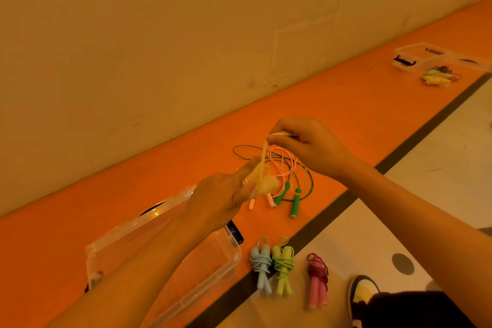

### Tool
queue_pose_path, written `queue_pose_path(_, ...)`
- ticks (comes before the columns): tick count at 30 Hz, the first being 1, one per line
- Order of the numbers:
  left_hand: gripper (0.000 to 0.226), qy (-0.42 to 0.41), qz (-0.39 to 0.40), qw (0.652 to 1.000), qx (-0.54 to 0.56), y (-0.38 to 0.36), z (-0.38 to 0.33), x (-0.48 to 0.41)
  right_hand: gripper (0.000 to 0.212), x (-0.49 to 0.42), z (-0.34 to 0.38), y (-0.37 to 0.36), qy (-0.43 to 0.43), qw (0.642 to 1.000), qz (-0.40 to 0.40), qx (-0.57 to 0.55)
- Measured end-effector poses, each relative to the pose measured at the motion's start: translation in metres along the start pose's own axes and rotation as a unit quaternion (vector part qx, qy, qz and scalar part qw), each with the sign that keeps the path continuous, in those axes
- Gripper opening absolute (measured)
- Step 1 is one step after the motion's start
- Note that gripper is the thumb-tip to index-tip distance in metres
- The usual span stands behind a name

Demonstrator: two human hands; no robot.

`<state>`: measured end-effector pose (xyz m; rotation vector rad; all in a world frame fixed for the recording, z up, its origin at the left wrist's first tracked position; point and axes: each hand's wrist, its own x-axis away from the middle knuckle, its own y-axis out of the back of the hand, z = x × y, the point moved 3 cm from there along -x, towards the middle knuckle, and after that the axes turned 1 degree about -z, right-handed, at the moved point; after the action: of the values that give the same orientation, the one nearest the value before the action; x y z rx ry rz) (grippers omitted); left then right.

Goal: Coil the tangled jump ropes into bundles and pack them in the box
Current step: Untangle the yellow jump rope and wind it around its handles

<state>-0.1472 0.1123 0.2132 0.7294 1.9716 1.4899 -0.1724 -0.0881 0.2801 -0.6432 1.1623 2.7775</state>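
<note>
Left hand (pixel 221 200) grips yellow jump rope (pixel 262 182) by its handles, in the air near clear plastic box (pixel 133 224). Right hand (pixel 306 146) fingers pinch its cord, raised taut. Suggest tight even wraps round the handles, then tuck the tail.

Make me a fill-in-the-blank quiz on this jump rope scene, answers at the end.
1. The left hand and right hand both hold the ____ jump rope.
2. The tangled green rope and pale pink rope lie on the ____ floor strip.
3. Beside the clear plastic box lie ____ coiled bundles.
4. The middle one, between the light blue bundle and the dark pink bundle, is ____.
Answers: yellow; orange; three; green.
</note>
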Motion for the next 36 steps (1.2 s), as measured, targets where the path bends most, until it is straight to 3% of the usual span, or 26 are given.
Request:
queue_pose_path(6, 0.074, -0.015, -0.012, 0.999, -0.047, 0.000, -0.014, 0.000, 0.027, 0.001, -0.002, -0.002, -0.020, 0.999, 0.008, -0.033)
queue_pose_path(11, 0.066, -0.072, 0.003, 0.997, 0.006, -0.002, -0.025, 0.002, 0.031, 0.001, -0.005, -0.001, -0.040, 0.998, -0.001, -0.046)
queue_pose_path(17, 0.085, -0.012, 0.008, 0.995, 0.098, 0.000, -0.027, 0.010, 0.031, 0.002, -0.014, 0.005, -0.133, 0.987, -0.005, -0.089)
queue_pose_path(20, 0.093, -0.057, 0.011, 0.995, 0.083, 0.005, -0.030, 0.013, 0.032, 0.004, -0.022, 0.006, -0.180, 0.978, -0.003, -0.105)
queue_pose_path(24, 0.080, -0.149, 0.030, 0.988, 0.039, -0.001, -0.043, 0.013, 0.035, 0.006, -0.030, -0.003, -0.220, 0.967, 0.019, -0.125)
queue_pose_path(29, 0.070, -0.184, 0.019, 0.983, 0.021, -0.004, -0.053, 0.013, 0.045, 0.010, -0.023, -0.018, -0.193, 0.969, 0.053, -0.143)
queue_pose_path(36, 0.068, -0.204, 0.018, 0.979, 0.005, 0.001, -0.065, 0.017, 0.037, 0.013, -0.011, -0.040, -0.170, 0.972, 0.030, -0.157)
